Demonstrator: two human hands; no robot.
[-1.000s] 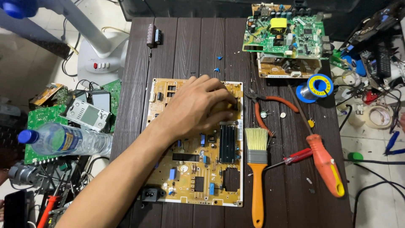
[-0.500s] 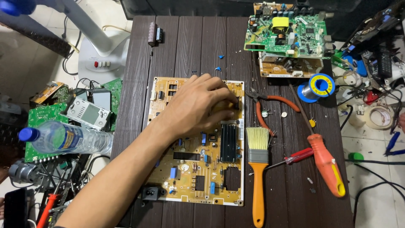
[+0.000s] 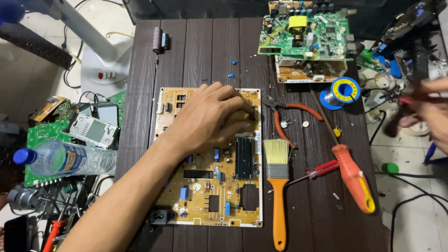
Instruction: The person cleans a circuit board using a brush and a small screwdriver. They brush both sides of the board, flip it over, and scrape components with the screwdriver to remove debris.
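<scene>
A: Where's the tan rectangular circuit board (image 3: 210, 186)?

B: Flat, centre of the dark slatted table (image 3: 205, 51). Left hand (image 3: 210, 119) on its upper part, fingertips pinched on a component near the rt edge.

A: Rt hand (image 3: 431, 114)?

B: Blurred at frame's rt edge; grip can't tell. Orange-handled brush (image 3: 278, 186) lies just beside the board.

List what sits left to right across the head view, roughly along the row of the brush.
Water bottle → yellow circuit board under the left hand → orange-handled brush → small red screwdriver → big orange screwdriver → green cap.
</scene>
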